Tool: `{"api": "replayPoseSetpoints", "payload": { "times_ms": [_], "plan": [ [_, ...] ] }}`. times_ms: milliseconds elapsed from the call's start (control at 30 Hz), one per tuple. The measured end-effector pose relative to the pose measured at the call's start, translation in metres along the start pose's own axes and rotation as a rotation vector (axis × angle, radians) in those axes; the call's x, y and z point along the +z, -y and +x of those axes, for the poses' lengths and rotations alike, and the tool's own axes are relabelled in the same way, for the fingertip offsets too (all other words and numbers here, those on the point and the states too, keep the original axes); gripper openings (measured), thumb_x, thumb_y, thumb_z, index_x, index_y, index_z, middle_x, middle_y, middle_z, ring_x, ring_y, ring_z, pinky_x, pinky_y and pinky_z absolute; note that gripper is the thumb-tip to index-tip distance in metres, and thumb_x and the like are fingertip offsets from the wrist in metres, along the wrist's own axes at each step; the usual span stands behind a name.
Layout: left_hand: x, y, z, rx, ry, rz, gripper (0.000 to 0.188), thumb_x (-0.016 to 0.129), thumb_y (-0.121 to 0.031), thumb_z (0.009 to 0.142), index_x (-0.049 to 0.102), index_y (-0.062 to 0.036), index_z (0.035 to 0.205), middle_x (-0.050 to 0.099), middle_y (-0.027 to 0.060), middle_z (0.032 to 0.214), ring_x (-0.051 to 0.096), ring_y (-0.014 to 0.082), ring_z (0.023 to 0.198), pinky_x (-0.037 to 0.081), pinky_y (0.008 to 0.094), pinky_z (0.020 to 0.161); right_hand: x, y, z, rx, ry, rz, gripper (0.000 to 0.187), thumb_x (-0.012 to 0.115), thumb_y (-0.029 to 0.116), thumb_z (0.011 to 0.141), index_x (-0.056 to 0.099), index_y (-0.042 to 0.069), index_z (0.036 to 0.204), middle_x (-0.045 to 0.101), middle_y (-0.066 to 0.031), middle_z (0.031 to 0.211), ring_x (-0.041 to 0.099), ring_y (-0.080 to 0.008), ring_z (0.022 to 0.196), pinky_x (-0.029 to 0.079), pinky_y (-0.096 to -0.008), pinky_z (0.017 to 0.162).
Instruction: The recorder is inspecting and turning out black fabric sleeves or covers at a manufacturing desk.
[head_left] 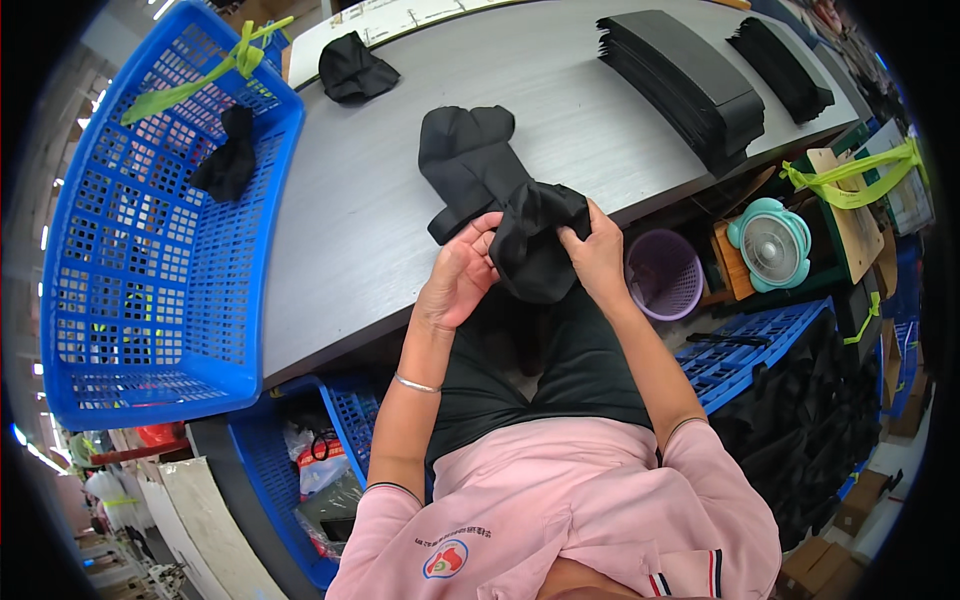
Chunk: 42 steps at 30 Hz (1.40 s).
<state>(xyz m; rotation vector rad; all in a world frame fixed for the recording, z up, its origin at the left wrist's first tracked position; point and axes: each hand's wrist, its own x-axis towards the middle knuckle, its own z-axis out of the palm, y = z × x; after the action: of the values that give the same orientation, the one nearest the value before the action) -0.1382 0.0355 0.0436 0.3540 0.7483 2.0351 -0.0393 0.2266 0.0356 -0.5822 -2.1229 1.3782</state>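
Note:
A piece of black fabric [537,250] hangs bunched between my hands over the table's near edge. Its far part lies folded on the grey tabletop. My right hand [600,252] pinches the right edge, thumb in front and the other fingers partly hidden. On the left side, my left hand [462,268] has its fingers curled against the cloth, palm turned up; some fingertips disappear behind the fabric. A separate crumpled black fabric piece [355,70] sits at the table's far left.
A large blue basket [160,395] stands at the left, holding a black fabric piece [230,160]. Stacks of flat black pieces [690,85] lie at the far right. Below the table's right are a purple bin [664,275], a teal fan [771,245] and a blue crate [755,345] with black fabric.

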Motion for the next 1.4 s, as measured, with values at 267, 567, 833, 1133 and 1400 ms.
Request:
{"api": "replayPoseSetpoints", "payload": {
  "times_ms": [267,567,833,1133,1400],
  "plan": [
    [-0.015,-0.012,0.002,-0.058,-0.005,-0.127,0.058,0.075,-0.029,0.089,0.051,-0.0049,0.136,0.066,0.0031,0.121,0.065,0.0141,0.107,0.056,0.0288,0.085,-0.043,-0.013,0.019,0.582,0.490,1.101,0.034,0.064,0.032,0.097,0.064,0.004,0.116,0.069,-0.0018,0.108,0.062,-0.0110,0.101,0.046,-0.0283,0.094],
    [0.016,-0.019,-0.001,-0.078,-0.190,-0.033,0.058,0.080,-0.011,0.082,0.051,-0.0047,0.132,0.066,0.0015,0.109,0.061,0.0073,0.081,0.053,0.0200,0.074,-0.046,-0.009,0.018,0.525,0.541,1.045,0.030,0.069,0.029,0.094,0.065,0.006,0.113,0.070,0.0015,0.095,0.065,-0.0080,0.083,0.052,-0.0248,0.081],
    [0.008,-0.011,0.010,0.748,-0.621,1.005,0.031,0.059,0.013,0.084,0.063,-0.0022,0.110,0.056,-0.0025,0.086,0.049,0.0035,0.068,0.043,0.0181,0.062,-0.019,0.006,0.017,-0.334,-0.213,-0.459,0.013,0.067,0.001,0.082,0.059,0.008,0.090,0.064,-0.0046,0.073,0.064,-0.0214,0.061,0.049,-0.0323,0.056],
    [0.028,-0.014,-0.010,0.666,-0.575,1.097,0.054,0.069,0.006,0.084,0.051,-0.0008,0.134,0.059,0.0077,0.117,0.051,0.0031,0.067,0.042,0.0184,0.057,-0.090,0.020,0.078,-0.425,-0.119,-0.370,0.037,0.076,0.025,0.085,0.063,0.005,0.114,0.062,-0.0095,0.097,0.063,-0.0223,0.078,0.051,-0.0336,0.070],
    [0.040,0.015,-0.039,0.603,-0.496,0.890,0.047,0.066,0.004,0.088,0.051,0.0009,0.132,0.059,0.0092,0.122,0.053,0.0036,0.074,0.045,0.0172,0.062,-0.190,-0.015,0.195,-0.305,-0.405,-1.014,0.032,0.072,0.035,0.086,0.073,0.012,0.109,0.065,-0.0051,0.114,0.059,-0.0269,0.110,0.047,-0.0412,0.091]
  ]
}}
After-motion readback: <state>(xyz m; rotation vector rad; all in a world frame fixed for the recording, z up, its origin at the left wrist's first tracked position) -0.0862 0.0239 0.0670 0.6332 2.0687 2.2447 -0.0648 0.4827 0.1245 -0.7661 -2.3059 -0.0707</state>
